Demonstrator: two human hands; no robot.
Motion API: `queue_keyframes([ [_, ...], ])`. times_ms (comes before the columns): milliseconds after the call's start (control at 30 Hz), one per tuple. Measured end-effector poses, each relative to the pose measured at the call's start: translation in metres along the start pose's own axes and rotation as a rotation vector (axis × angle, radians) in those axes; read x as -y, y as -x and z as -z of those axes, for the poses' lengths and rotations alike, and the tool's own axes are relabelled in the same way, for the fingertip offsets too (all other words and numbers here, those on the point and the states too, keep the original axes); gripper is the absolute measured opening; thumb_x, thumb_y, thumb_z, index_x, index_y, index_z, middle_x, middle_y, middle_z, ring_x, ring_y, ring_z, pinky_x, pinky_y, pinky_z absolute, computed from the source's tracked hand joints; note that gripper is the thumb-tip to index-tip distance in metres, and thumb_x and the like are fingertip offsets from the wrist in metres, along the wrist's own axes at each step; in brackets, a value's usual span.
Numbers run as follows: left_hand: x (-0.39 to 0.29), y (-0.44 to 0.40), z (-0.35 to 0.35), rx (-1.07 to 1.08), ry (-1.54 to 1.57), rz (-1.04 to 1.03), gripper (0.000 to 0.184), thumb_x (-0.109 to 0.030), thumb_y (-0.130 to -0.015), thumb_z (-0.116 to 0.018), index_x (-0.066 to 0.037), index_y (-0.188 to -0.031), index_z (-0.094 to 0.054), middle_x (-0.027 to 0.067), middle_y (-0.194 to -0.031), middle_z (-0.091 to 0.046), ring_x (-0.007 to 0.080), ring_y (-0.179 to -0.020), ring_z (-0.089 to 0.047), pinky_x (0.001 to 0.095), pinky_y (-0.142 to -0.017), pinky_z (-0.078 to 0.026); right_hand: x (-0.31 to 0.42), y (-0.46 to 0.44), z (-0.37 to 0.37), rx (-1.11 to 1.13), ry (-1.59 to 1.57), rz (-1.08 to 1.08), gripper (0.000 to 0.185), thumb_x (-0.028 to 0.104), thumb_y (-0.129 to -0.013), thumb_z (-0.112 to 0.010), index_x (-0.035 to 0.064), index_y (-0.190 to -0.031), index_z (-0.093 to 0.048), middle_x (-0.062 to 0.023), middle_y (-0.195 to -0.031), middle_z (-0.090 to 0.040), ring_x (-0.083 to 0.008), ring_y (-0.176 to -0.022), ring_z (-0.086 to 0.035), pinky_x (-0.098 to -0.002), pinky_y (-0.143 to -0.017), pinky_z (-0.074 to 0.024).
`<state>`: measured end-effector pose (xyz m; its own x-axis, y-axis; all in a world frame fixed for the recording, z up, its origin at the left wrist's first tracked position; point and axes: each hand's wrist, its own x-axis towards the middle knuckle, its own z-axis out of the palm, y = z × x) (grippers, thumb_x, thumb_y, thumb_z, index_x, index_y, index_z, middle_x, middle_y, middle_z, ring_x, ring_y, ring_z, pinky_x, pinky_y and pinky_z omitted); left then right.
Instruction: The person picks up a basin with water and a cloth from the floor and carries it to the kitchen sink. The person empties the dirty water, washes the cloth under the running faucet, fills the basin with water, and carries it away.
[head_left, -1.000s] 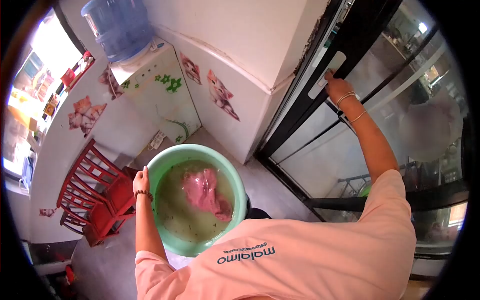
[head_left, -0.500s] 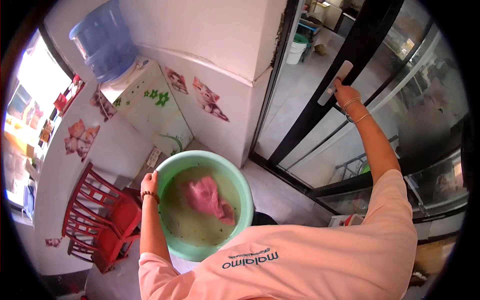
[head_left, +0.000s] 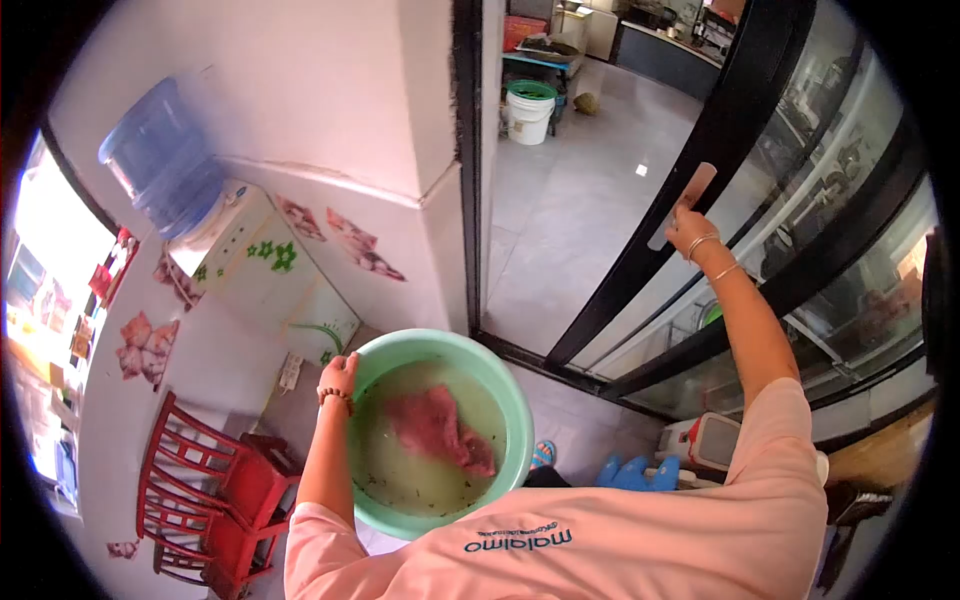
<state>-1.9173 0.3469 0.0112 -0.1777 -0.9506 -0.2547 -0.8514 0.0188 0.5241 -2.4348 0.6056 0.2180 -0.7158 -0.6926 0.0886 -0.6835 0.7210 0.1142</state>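
My left hand (head_left: 340, 378) is closed on the left rim of a green basin (head_left: 518, 400), which rests against my front. Cloudy water (head_left: 425, 485) with dark specks fills part of the basin, and a pink cloth (head_left: 440, 430) lies in it. My right hand (head_left: 686, 228) reaches out to the pale handle plate (head_left: 697, 188) on the black-framed glass sliding door (head_left: 735, 100). Its fingers are bent at the plate's recess, partly hidden by the hand itself.
Through the doorway are a white bucket (head_left: 529, 118) and a kitchen counter (head_left: 665, 60). A water dispenser (head_left: 235, 235) stands by the left wall, with red chairs (head_left: 245, 490) below. A blue glove (head_left: 640, 474) lies right of the basin. The door track (head_left: 535, 357) crosses the floor.
The door has slid to the right with my right hand at its handle, widening the doorway. My view has turned, and the basin has moved right and lower in it, still in my left hand.
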Motion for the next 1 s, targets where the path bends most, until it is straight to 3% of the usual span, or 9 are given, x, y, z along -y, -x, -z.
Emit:
queue_keyframes([
  [67, -0.024, -0.004, -0.022, 0.005, -0.003, -0.020, 0.049, -0.053, -0.069, -0.041, -0.012, -0.093, -0.054, 0.0127, -0.090, -0.055, 0.0288, -0.088, -0.051, 0.0367, -0.074, -0.039, -0.017, 0.002, -0.002, 0.016, -0.013, 0.044, 0.035, 0.021, -0.069, -0.053, -0.0019, -0.093, -0.042, -0.0210, -0.077, -0.055, -0.0297, -0.068, -0.056, -0.0364, -0.062, -0.0451],
  [167, -0.054, 0.001, -0.051, 0.024, -0.036, -0.016, 0.048, -0.053, -0.069, -0.041, -0.013, -0.092, -0.055, 0.0129, -0.089, -0.055, 0.0286, -0.087, -0.051, 0.0366, -0.074, -0.039, -0.032, 0.021, -0.006, 0.094, -0.291, -0.071, 0.042, 0.024, -0.070, -0.055, -0.0117, -0.089, -0.045, -0.0221, -0.073, -0.056, -0.0285, -0.066, -0.057, -0.0354, -0.062, -0.0457],
  [267, -0.082, -0.012, -0.086, 0.086, -0.027, -0.044, 0.050, -0.055, -0.069, -0.040, -0.014, -0.095, -0.054, 0.0120, -0.093, -0.055, 0.0281, -0.090, -0.050, 0.0375, -0.075, -0.038, -0.053, 0.030, -0.009, 0.070, -0.590, -0.168, 0.048, 0.027, -0.071, -0.055, -0.0178, -0.084, -0.042, -0.0175, -0.055, -0.054, -0.0205, -0.045, -0.056, -0.0311, -0.050, -0.0463],
  [367, -0.133, -0.010, -0.107, 0.114, -0.081, -0.033, 0.051, -0.055, -0.070, -0.039, -0.015, -0.096, -0.053, 0.0114, -0.094, -0.054, 0.0279, -0.092, -0.050, 0.0372, -0.077, -0.037, -0.076, 0.035, -0.014, 0.092, -0.659, -0.231, 0.047, 0.025, -0.071, -0.055, -0.0173, -0.085, -0.042, -0.0170, -0.055, -0.055, -0.0207, -0.047, -0.056, -0.0308, -0.049, -0.0461],
  [500, -0.190, -0.015, -0.137, 0.164, -0.097, -0.080, 0.054, -0.056, -0.070, -0.037, -0.014, -0.100, -0.052, 0.0111, -0.096, -0.054, 0.0270, -0.094, -0.049, 0.0365, -0.079, -0.036, -0.098, 0.053, -0.018, 0.102, -0.803, -0.235, 0.054, 0.025, -0.071, -0.055, -0.0194, -0.094, -0.033, -0.0173, -0.060, -0.055, -0.0187, -0.047, -0.056, -0.0299, -0.048, -0.0459],
  [567, -0.207, -0.036, -0.161, 0.148, -0.085, -0.130, 0.055, -0.056, -0.070, -0.036, -0.013, -0.100, -0.052, 0.0111, -0.097, -0.054, 0.0275, -0.094, -0.048, 0.0367, -0.080, -0.036, -0.109, 0.060, -0.024, 0.102, -0.840, -0.274, 0.066, 0.022, -0.072, -0.055, -0.0226, -0.106, -0.020, -0.0139, -0.058, -0.055, -0.0170, -0.048, -0.056, -0.0280, -0.046, -0.0455],
  [667, -0.258, -0.037, -0.175, 0.211, -0.109, -0.221, 0.055, -0.056, -0.071, -0.035, -0.012, -0.098, -0.053, 0.0118, -0.097, -0.053, 0.0288, -0.094, -0.048, 0.0366, -0.080, -0.036, -0.116, 0.067, -0.018, 0.127, -0.888, -0.323, 0.068, 0.019, -0.073, -0.053, -0.0206, -0.111, -0.015, -0.0135, -0.058, -0.054, -0.0162, -0.048, -0.055, -0.0273, -0.045, -0.0454],
  [733, -0.287, -0.052, -0.193, 0.234, -0.146, -0.226, 0.054, -0.055, -0.071, -0.035, -0.012, -0.098, -0.053, 0.0120, -0.098, -0.053, 0.0290, -0.094, -0.048, 0.0364, -0.079, -0.036, -0.116, 0.072, -0.014, 0.079, -1.010, -0.324, 0.062, 0.014, -0.073, -0.053, -0.0173, -0.112, -0.015, -0.0122, -0.061, -0.054, -0.0134, -0.045, -0.053, -0.0228, -0.036, -0.0410],
  [1000, -0.387, -0.115, -0.225, 0.295, -0.162, -0.388, 0.057, -0.056, -0.068, -0.038, -0.011, -0.100, -0.052, 0.0112, -0.101, -0.052, 0.0279, -0.096, -0.046, 0.0382, -0.080, -0.035, -0.115, 0.080, -0.022, 0.038, -1.016, -0.580, 0.063, 0.012, -0.074, -0.050, -0.0095, -0.119, -0.011, -0.0090, -0.061, -0.055, -0.0127, -0.049, -0.053, -0.0233, -0.043, -0.0441],
])
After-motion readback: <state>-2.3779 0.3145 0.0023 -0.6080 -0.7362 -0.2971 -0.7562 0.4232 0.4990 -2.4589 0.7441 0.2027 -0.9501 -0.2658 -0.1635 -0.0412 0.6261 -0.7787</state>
